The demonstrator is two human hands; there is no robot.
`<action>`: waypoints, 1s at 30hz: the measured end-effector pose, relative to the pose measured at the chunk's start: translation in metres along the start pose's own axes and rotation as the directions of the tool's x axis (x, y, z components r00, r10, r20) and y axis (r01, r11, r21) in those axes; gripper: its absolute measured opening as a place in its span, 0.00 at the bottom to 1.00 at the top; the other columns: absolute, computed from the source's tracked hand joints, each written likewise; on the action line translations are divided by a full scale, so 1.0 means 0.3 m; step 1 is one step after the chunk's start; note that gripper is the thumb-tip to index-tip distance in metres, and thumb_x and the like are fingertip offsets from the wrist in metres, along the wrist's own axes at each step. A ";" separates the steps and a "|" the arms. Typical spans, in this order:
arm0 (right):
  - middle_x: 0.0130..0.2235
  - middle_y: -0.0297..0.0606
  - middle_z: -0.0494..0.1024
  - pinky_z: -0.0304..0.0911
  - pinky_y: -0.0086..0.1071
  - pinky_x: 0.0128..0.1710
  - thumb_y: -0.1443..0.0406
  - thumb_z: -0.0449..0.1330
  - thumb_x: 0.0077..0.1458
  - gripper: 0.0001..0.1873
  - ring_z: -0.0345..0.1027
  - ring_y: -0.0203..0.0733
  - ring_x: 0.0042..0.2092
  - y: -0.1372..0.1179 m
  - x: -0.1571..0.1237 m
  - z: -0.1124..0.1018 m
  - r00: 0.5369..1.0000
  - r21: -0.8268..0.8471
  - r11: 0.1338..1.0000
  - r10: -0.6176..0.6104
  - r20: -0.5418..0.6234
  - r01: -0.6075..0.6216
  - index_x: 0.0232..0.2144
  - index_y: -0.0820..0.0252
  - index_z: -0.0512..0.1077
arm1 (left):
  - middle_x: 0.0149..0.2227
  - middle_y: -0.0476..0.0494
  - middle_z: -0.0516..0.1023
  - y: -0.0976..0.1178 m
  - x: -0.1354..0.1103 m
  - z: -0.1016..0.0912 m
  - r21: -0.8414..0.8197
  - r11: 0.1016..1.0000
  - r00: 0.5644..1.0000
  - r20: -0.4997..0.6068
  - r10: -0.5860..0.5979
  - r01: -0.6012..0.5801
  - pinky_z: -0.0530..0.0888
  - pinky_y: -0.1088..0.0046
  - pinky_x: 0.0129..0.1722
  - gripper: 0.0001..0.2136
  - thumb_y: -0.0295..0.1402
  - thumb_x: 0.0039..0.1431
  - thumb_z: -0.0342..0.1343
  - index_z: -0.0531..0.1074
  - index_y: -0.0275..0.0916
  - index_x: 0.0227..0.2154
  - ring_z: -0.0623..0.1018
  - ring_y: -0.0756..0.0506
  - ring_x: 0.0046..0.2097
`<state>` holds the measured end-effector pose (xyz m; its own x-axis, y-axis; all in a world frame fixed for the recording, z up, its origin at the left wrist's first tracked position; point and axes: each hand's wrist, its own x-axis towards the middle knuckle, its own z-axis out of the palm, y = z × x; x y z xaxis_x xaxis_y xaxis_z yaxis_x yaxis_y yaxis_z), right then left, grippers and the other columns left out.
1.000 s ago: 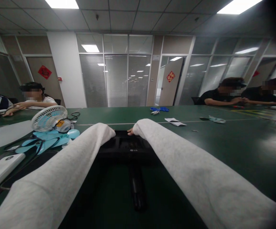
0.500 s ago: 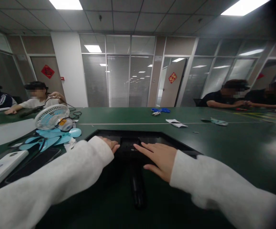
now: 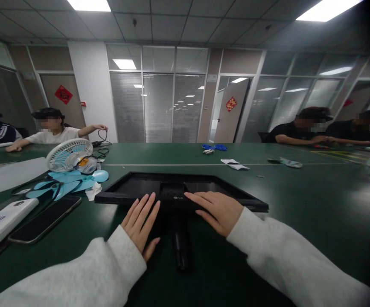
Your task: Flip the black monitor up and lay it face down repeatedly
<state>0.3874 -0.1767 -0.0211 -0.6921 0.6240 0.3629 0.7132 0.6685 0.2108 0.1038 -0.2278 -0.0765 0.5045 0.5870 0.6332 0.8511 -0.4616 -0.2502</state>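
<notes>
A black LG monitor frame (image 3: 120, 198) lies on the green table in front of me, its near edge toward me. From the middle of that edge a black stand neck (image 3: 181, 245) points toward my body. My left hand (image 3: 140, 224) is left of the neck, fingers stretched, fingertips at the near edge; whether they touch it I cannot tell. Over the edge just right of the logo rests my right hand (image 3: 218, 209), fingers extended and thumb apart. Neither hand grasps anything.
To the left are a white fan (image 3: 72, 155), light-blue fan blades (image 3: 63, 183), a crumpled tissue (image 3: 93, 191), a dark phone (image 3: 46, 219) and a white power bank (image 3: 7, 224). Blue gloves (image 3: 215, 148) and folded paper (image 3: 235, 164) lie farther back. Several people sit across the table.
My left hand has drawn back toward me from inside the frame, its fingers now straight. The right hand has barely moved. A person at the left has stretched out an arm holding a cable.
</notes>
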 end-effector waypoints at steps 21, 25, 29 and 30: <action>0.44 0.40 0.76 0.67 0.40 0.39 0.54 0.43 0.65 0.25 0.71 0.45 0.41 0.026 -0.033 0.010 0.989 0.030 0.988 0.148 0.033 -0.149 0.60 0.51 0.61 | 0.69 0.35 0.42 -0.017 -0.022 0.025 -0.014 1.000 0.999 0.017 0.027 -0.027 0.55 0.55 0.64 0.38 0.29 0.50 0.51 0.46 0.34 0.66 0.49 0.36 0.68; 0.45 0.40 0.75 0.67 0.41 0.39 0.54 0.43 0.65 0.25 0.71 0.45 0.41 0.025 -0.034 0.009 0.988 0.039 0.987 0.152 0.040 -0.153 0.60 0.50 0.60 | 0.69 0.35 0.42 -0.019 -0.022 0.026 -0.009 0.999 0.999 0.021 0.038 -0.038 0.55 0.55 0.64 0.38 0.29 0.50 0.51 0.46 0.34 0.66 0.49 0.36 0.68; 0.45 0.40 0.75 0.67 0.42 0.39 0.54 0.44 0.64 0.25 0.71 0.46 0.41 0.022 -0.033 0.008 0.987 0.040 0.987 0.157 0.033 -0.158 0.60 0.51 0.61 | 0.69 0.34 0.40 -0.021 -0.022 0.025 -0.012 0.999 0.998 0.037 0.046 -0.045 0.56 0.54 0.63 0.38 0.29 0.50 0.51 0.46 0.35 0.66 0.49 0.35 0.68; 0.46 0.41 0.75 0.67 0.42 0.39 0.54 0.45 0.64 0.25 0.71 0.46 0.41 0.021 -0.033 0.008 0.987 0.038 0.986 0.159 0.031 -0.161 0.59 0.51 0.62 | 0.69 0.34 0.40 -0.020 -0.022 0.026 -0.014 0.999 0.998 0.037 0.047 -0.046 0.56 0.53 0.63 0.39 0.29 0.50 0.51 0.46 0.36 0.66 0.49 0.35 0.68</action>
<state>0.3985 -0.1778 -0.0255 -0.5725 0.7346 0.3640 0.8104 0.5744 0.1153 0.0964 -0.2237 -0.0847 0.5489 0.5889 0.5932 0.8247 -0.4974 -0.2693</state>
